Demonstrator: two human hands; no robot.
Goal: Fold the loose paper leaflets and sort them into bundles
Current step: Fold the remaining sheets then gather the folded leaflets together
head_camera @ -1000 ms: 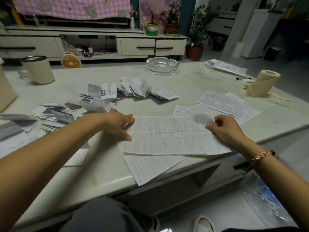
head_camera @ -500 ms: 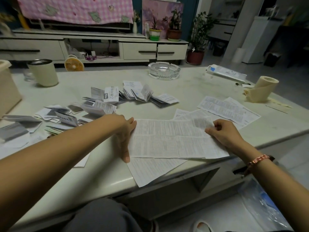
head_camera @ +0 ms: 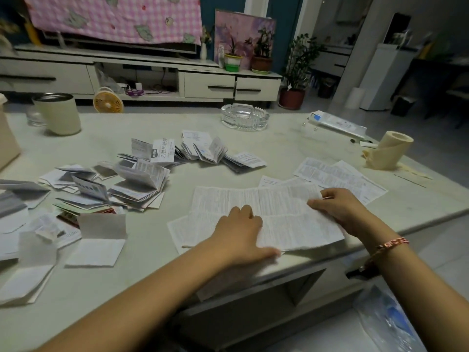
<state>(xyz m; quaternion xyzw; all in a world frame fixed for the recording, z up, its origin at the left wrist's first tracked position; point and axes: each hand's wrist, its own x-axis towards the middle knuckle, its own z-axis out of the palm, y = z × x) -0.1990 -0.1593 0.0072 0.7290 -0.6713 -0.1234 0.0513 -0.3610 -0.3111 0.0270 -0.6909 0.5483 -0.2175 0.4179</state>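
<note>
Dim indoor light. Low white TV cabinet (head_camera: 208, 85) along far teal wall (head_camera: 281, 24), pink checked cloth (head_camera: 114, 16) draped above it. Pink flower painting (head_camera: 241, 29) and two small potted plants (head_camera: 261, 57) on cabinet's right end, larger potted plant (head_camera: 295, 72) on floor (head_camera: 446, 250) beside. Small orange fan (head_camera: 107, 102) behind desk (head_camera: 152, 265). White cupboard (head_camera: 380, 77) far right.
</note>
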